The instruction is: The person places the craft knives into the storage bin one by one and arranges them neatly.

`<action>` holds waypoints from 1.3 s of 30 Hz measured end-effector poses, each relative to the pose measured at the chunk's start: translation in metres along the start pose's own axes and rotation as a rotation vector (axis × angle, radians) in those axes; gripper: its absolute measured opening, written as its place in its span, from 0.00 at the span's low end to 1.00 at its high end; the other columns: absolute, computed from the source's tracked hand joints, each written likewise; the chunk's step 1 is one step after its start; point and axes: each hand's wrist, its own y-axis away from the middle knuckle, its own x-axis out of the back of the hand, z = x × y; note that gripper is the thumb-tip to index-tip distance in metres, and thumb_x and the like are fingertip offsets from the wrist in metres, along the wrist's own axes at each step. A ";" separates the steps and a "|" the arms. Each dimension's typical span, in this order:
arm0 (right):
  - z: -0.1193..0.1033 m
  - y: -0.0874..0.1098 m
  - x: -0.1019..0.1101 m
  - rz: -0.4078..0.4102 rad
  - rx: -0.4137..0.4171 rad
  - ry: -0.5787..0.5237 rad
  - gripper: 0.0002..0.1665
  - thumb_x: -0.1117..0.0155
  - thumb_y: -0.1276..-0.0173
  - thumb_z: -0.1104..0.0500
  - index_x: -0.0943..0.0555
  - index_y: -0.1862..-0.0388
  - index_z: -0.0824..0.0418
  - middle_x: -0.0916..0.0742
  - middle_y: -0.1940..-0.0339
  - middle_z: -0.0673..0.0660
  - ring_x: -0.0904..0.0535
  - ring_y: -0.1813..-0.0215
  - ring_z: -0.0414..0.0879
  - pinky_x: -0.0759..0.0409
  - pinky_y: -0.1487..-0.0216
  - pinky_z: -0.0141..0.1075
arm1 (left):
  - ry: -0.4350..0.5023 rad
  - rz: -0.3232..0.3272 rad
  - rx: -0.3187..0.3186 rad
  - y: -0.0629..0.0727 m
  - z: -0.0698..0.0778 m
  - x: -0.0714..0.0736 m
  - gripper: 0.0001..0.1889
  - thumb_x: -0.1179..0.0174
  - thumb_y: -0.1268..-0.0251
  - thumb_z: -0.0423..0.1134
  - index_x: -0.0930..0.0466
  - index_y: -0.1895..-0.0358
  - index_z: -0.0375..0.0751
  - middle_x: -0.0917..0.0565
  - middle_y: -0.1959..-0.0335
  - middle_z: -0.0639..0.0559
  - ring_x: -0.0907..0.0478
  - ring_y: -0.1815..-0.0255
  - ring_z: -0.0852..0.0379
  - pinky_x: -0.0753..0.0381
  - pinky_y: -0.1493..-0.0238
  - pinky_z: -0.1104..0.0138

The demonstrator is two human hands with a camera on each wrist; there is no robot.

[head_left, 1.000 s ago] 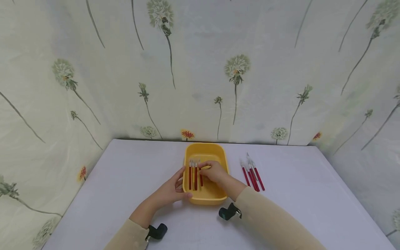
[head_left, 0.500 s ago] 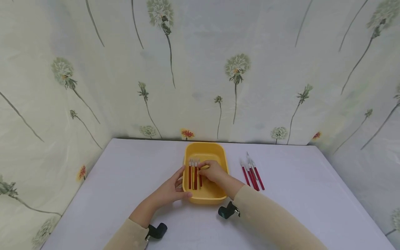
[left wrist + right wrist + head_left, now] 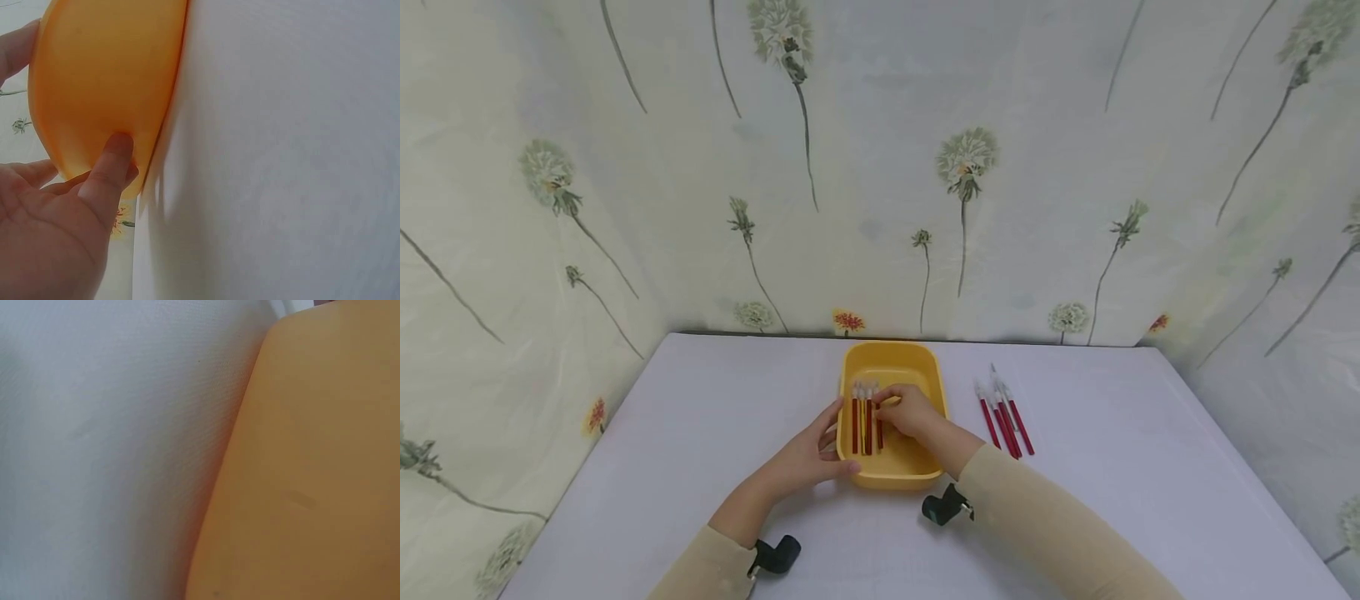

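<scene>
A yellow plastic tray (image 3: 895, 482) stands on the white table. My left hand (image 3: 805, 454) holds its near left corner, thumb at the front rim and fingers on the outer left wall; in the left wrist view the fingertips touch that wall. Inside lie several red-handled paintbrushes (image 3: 854, 429) side by side along the left, pale tips pointing away. My right hand (image 3: 913, 412) reaches into the tray and pinches the upper part of the rightmost paintbrush (image 3: 880, 433); its fingertips partly hide it. The right wrist view shows only the tray's outer wall (image 3: 312, 456) and the table.
Right of the tray, several more red-handled paintbrushes (image 3: 1006, 421) lie loosely grouped on the white table (image 3: 1097, 467). Behind the table's far edge hangs a pale cloth (image 3: 880, 167) printed with dandelions. Each wrist wears a small black camera (image 3: 778, 554).
The paintbrush in my right hand has shifted slightly left, closer to the row and nearly parallel with it. My left hand stays on the tray.
</scene>
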 end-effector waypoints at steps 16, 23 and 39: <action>0.000 -0.001 0.000 0.000 -0.007 0.010 0.12 0.34 0.30 0.64 0.16 0.49 0.61 0.16 0.69 0.55 0.28 0.80 0.43 0.25 0.78 0.30 | 0.025 -0.002 -0.013 0.001 -0.001 0.000 0.57 0.27 0.41 0.46 0.61 0.17 0.51 0.52 0.18 0.44 0.36 0.26 0.42 0.27 0.33 0.55; 0.000 -0.001 -0.001 -0.002 -0.009 0.002 0.11 0.36 0.30 0.64 0.16 0.49 0.62 0.16 0.69 0.55 0.28 0.79 0.43 0.25 0.78 0.30 | 0.020 0.003 -0.014 0.000 -0.002 0.000 0.57 0.26 0.42 0.46 0.60 0.17 0.51 0.51 0.18 0.44 0.37 0.25 0.42 0.27 0.33 0.55; 0.002 -0.001 -0.001 0.020 0.005 -0.008 0.09 0.35 0.30 0.64 0.15 0.53 0.61 0.16 0.65 0.56 0.25 0.74 0.44 0.24 0.74 0.31 | 0.011 0.010 -0.013 -0.001 -0.004 -0.001 0.57 0.26 0.42 0.47 0.60 0.18 0.52 0.50 0.18 0.44 0.34 0.27 0.42 0.27 0.33 0.55</action>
